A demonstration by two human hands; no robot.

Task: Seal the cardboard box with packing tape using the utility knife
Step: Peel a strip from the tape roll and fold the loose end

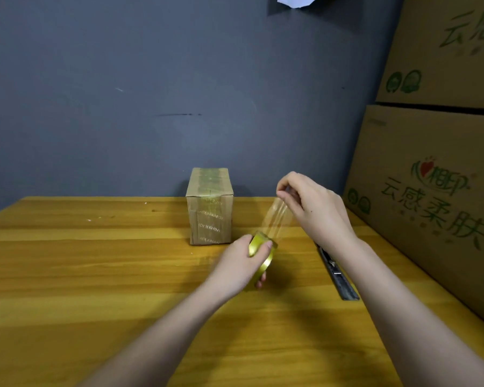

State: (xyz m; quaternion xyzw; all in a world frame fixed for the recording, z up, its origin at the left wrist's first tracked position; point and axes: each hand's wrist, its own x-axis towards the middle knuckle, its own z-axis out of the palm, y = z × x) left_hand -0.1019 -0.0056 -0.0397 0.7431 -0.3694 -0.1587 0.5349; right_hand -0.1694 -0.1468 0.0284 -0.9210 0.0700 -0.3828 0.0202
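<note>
Nearest you, your left hand is clamped around the tape roll, thumb over its rim, held just above the worktop. The roll looks light and rigid, so gripping it by the outer rim is sound. Your right hand pinches the free end of the tape strip, fingers closed on it, with the strip drawn taut and sloping up from the roll. That film is thin, clear and sticky; judge it likely to fold onto itself or cling to your fingers, so keep it under tension and hold only the very end.

The utility knife lies on the worktop under your right forearm, partly covered; whether the blade is out is not clear. Take it by the handle.

Farther back, the cardboard box stands upright near the wall, well apart from both hands. It looks small and light and may slide when pressed. Tape already shows on its top and front, but the far sides are hidden. Large printed cartons are stacked to the right, cut off by the frame edge.
</note>
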